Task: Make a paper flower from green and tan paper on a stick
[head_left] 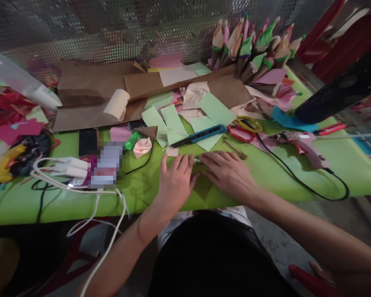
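Note:
My left hand lies palm down on the green tabletop, fingers stretched forward. Close beside it, my right hand is also palm down, its fingers extended toward the left. A small pale green piece shows between the fingertips, mostly covered, so its kind is hidden. Just beyond the hands lies a blue and black utility knife. Light green paper slips are scattered behind it, and scissors with red and yellow handles rest to its right.
Right: a pink glue gun with a black cord and a dark bottle. Left: a phone and white cables hanging over the front edge. Behind: brown paper, a cream paper roll and several paper-wrapped cones.

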Tool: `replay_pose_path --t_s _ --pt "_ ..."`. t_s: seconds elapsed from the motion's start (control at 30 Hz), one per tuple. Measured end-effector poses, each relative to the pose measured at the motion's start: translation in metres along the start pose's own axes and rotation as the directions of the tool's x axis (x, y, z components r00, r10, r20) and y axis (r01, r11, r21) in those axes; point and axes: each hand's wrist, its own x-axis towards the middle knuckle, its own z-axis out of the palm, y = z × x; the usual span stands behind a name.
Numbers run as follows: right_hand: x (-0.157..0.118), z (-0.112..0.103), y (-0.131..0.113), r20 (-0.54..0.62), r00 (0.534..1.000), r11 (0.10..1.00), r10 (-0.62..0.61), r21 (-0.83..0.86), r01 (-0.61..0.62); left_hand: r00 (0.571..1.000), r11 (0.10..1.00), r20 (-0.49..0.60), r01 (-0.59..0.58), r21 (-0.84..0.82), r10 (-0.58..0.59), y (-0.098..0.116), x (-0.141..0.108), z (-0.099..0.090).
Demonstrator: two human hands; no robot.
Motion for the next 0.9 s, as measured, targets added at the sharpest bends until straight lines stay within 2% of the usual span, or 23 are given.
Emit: replay_pose_path --t_s 0.2,0.5,0.67,0.9 --pt "-0.005 -0.002 -0.003 -0.011 0.999 0.999 -0.051 0.006 0.051 1.0 1.0 0.007 -0.009 -0.001 0.009 0.002 -0.01 0.0" --pt "0.006 0.005 0.02 -0.016 0.997 0.997 0.073 0.042 -0.072 1.0 1.0 0.01 0.015 -0.024 -0.015 -0.016 0.017 0.001" --pt "0.003 0.008 0.026 -0.059 0.994 0.991 0.097 0.1 -0.091 0.999 0.998 -0.004 0.041 -0.04 -0.041 -0.025 0.018 0.002" --pt "0.008 0.008 0.024 -0.039 0.99 0.988 0.135 0.085 -0.131 0.998 0.994 -0.05 0.037 -0.103 -0.042 -0.027 0.021 -0.001"
